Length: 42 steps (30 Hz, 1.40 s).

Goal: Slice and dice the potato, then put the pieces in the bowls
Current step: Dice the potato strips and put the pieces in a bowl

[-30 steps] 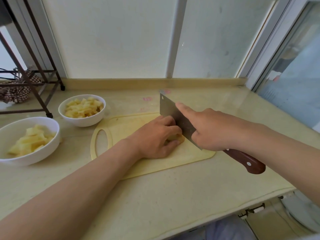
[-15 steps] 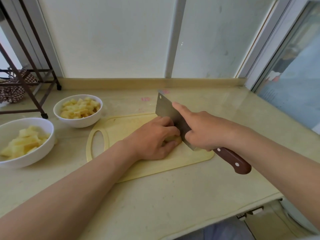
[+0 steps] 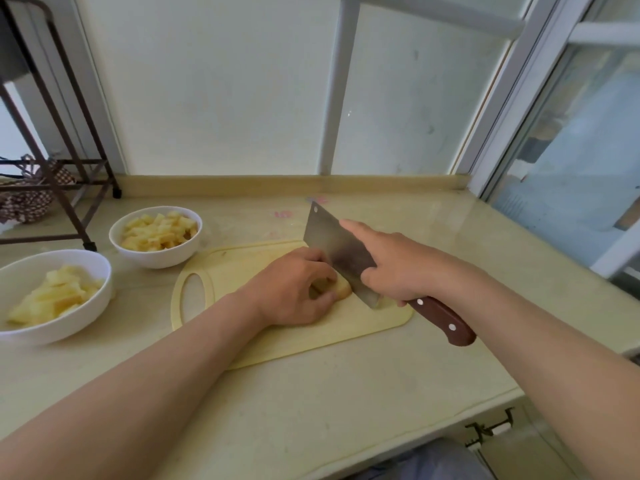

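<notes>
— Hands, count?
— Two. Left hand (image 3: pixel 294 289) is on the cutting board (image 3: pixel 242 265), fingers (image 3: pixel 318 263) curled over one potato chunk (image 3: pixel 343 289), grasping it. Right hand (image 3: pixel 398 268) is clenched round the cleaver (image 3: pixel 332 244), index finger stretched along the blade's side.
— Cleavers?
— One. Steel blade, brown riveted handle (image 3: pixel 443 317) pointing to 4 o'clock. Edge is down at the chunk's 3 o'clock side, just beside the left knuckles.
— Boards?
— One, pale yellow, oval hole at its 9 o'clock end, flat on the worktop (image 3: pixel 346 393).
— Bowls?
— Two, both white. Smaller bowl (image 3: pixel 152 258) at the board's 10 o'clock, near it, full of potato dice (image 3: pixel 156 230). Larger bowl (image 3: pixel 69 323) at the board's 9 o'clock, farther out, cut off by the frame edge, holds bigger potato pieces (image 3: pixel 59 296). Bowls are near each other, not touching.
— Loose bits on the board?
— One pale bit under the right hand, at the blade's 3 o'clock; cannot tell what it is.
— Anything else?
— One dark metal rack (image 3: pixel 65 143) at 10 o'clock beyond the bowls, with one patterned cloth (image 3: pixel 24 202) on it.
</notes>
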Each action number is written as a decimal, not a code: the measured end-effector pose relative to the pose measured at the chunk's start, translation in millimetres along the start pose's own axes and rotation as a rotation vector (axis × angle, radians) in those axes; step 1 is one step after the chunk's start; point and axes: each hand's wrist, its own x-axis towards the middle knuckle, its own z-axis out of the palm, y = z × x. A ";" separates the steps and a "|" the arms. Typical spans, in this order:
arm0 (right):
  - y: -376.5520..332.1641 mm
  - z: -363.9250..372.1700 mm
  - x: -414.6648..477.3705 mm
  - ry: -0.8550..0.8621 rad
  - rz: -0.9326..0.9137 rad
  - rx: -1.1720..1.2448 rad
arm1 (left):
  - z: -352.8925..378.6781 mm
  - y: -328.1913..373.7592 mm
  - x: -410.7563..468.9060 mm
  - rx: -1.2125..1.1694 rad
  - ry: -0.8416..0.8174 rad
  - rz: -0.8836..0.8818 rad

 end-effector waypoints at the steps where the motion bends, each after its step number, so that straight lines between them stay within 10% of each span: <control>1: 1.5 -0.6 -3.1 0.004 0.005 0.009 | 0.1 -0.4 0.0 0.006 0.007 0.002; 42: -15.1 -5.5 -16.3 -0.004 -0.035 -0.150 | 0.7 -1.9 0.9 0.104 -0.034 0.002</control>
